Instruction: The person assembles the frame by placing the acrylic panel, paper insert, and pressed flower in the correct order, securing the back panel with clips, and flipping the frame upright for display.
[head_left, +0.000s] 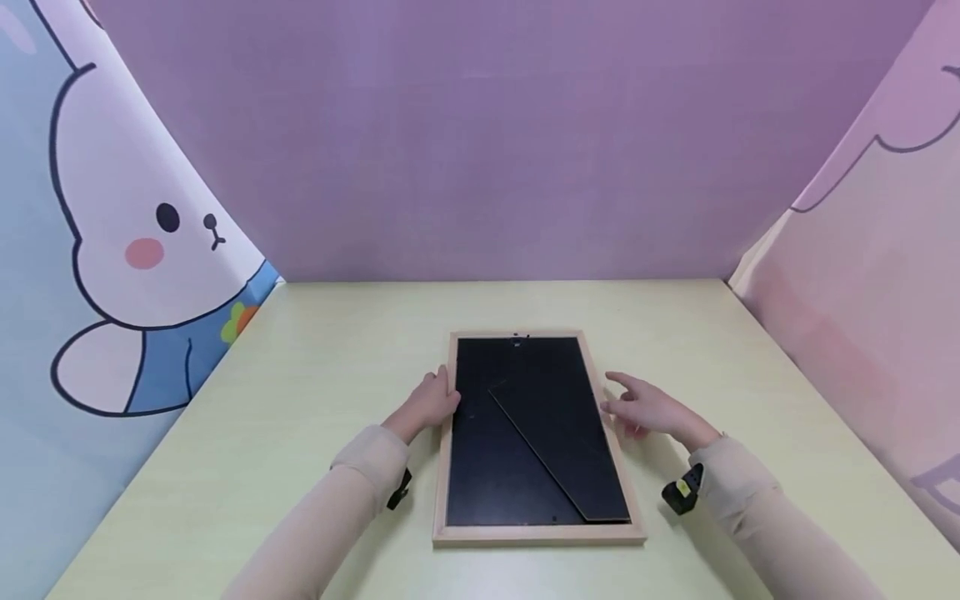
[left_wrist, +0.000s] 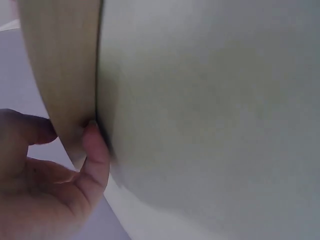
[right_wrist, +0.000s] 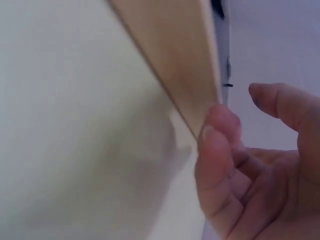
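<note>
A wooden picture frame lies face down on the pale table, its black backing board uppermost. On the backing lies a slanted black easel stand, folded flat. My left hand grips the frame's left side piece, thumb over the top edge; the left wrist view shows a fingertip low against the outer face. Beside the right side piece is my right hand. Its bent fingers are at the outer edge in the right wrist view, while the thumb stays raised apart from the wood.
A small metal hanger sits at the frame's far end. The table reaches back to a purple wall panel. Printed panels flank it, with a cartoon rabbit on the left. Both wrists carry black straps.
</note>
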